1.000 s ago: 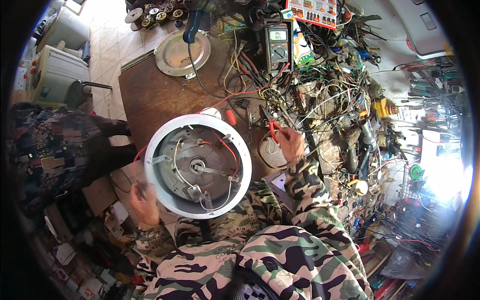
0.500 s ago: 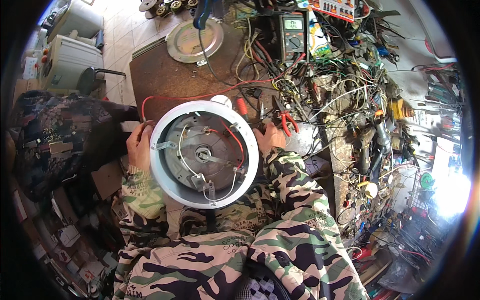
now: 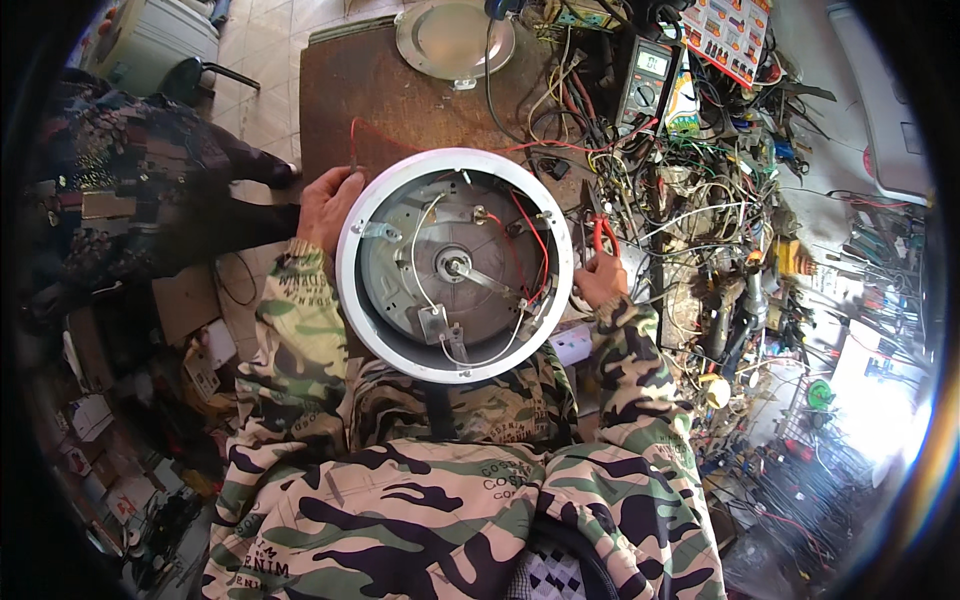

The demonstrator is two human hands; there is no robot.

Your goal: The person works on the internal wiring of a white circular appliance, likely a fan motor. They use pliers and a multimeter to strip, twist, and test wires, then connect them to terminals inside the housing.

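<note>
A round white appliance housing (image 3: 354, 310) faces me with its open side up, over my lap at the bench's near edge. Inside are a metal disc (image 3: 420, 285), a red wire (image 3: 530, 225) and white-sleeved wires (image 3: 412, 262). My left hand (image 3: 325, 212) is against its left rim, finger and thumb pinched on the end of a red test lead (image 3: 354, 140). On the other side my right hand (image 3: 603, 282) is closed beside the rim; what its fingers hold is hidden. Red-handled pliers (image 3: 603, 228) lie right by its knuckles.
A multimeter (image 3: 648, 78) stands at the back right, joined to the red lead. Behind the housing, a round metal cover (image 3: 455, 40) lies on the brown bench (image 3: 400, 105). Tangled wires (image 3: 690, 190) and tools crowd the right. A person's dark-clothed legs (image 3: 235, 180) are at left.
My view has shifted, so the housing, hands and bench now sit further right and mostly higher in the picture. Both hands remain beside the housing, and the red lead stays in the left.
</note>
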